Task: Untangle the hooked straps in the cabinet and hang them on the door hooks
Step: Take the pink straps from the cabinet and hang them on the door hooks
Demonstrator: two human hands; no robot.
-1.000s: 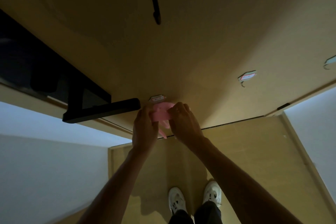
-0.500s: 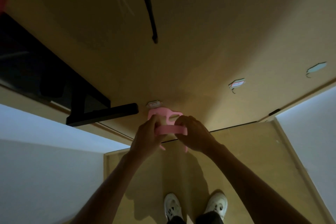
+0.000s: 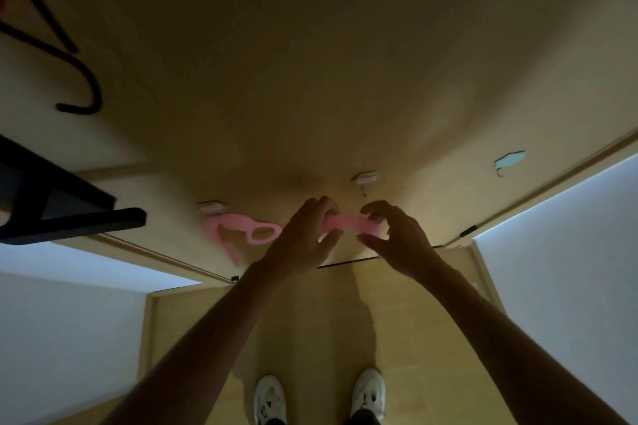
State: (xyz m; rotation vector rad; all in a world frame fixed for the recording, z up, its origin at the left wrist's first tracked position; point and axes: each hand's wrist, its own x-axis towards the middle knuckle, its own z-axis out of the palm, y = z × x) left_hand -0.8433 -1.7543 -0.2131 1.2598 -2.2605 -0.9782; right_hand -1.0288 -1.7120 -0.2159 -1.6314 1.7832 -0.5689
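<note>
Hands are meeting at the centre of the frame, against a tan wooden door point(image 3: 310, 62). A pink strap point(image 3: 348, 223) is stretching between them. The left hand point(image 3: 303, 238) is curling its fingers point(image 3: 324, 209) around the strap's left end, closed on it. The right hand point(image 3: 397, 235) is pinching the strap's right end between thumb and forefinger, with the other fingers point(image 3: 378, 209) spread loosely open above it.

Just left of the left hand, a 2nd pink strap point(image 3: 247, 228) with an oval loop is hanging from a white hook point(image 3: 212, 207) on the door, and its thin tail is dangling below. Another white hook point(image 3: 366, 178) is sitting just above the right hand, apart from it. A pale blue hook point(image 3: 510, 159) is sitting further right on the door.

At the left edge a black handle point(image 3: 79, 224) is jutting out, and a black hanger point(image 3: 83, 93) is curving through the upper left. At the bottom, 2 white shoes point(image 3: 367, 393) are standing on the wooden floor.
</note>
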